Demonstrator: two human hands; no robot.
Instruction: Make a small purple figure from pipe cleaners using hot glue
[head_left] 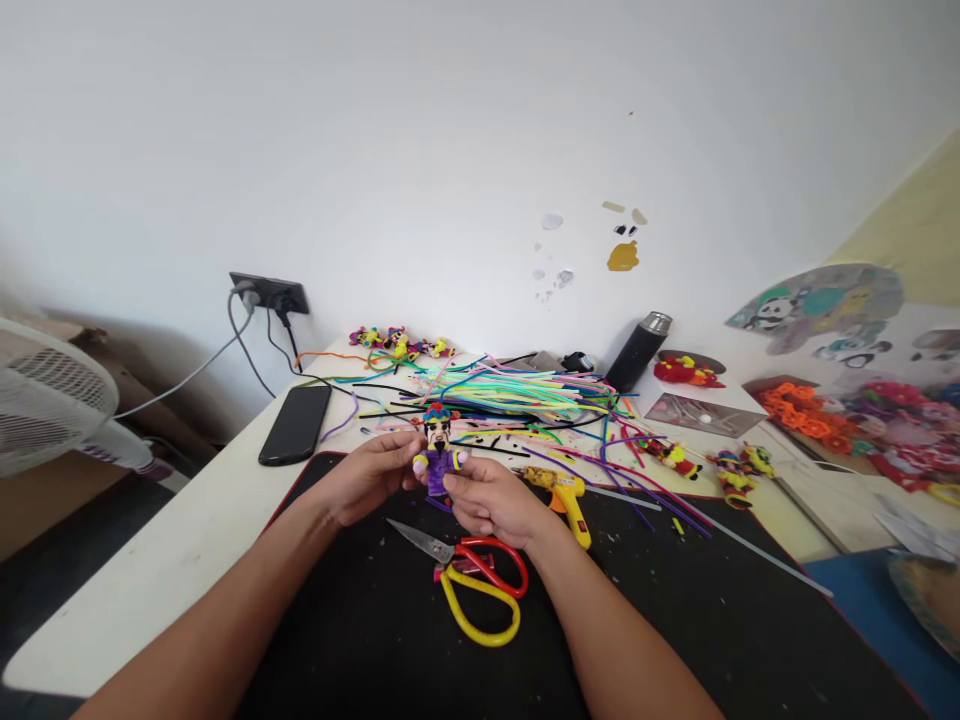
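Observation:
A small doll (437,470) in a purple robe, with a blue and red hat, dark beard and yellow cuffs, stands upright between my hands above the black mat. My left hand (381,470) pinches it at its arm on the left side. On the other side, the fingers of my right hand (491,497) close on its lower robe and arm. Just below lie scissors (469,575) with one red and one yellow handle, blades pointing left, over a small pink item (474,566). Behind my right hand rests a yellow glue gun (564,492).
Many coloured pipe cleaners (517,392) spread across the table's back. Finished-looking figures lie at the back left (401,342) and right (733,478). A phone (296,425) lies left; a black flask (637,352) stands behind. A fan (52,390) stands beyond the left edge.

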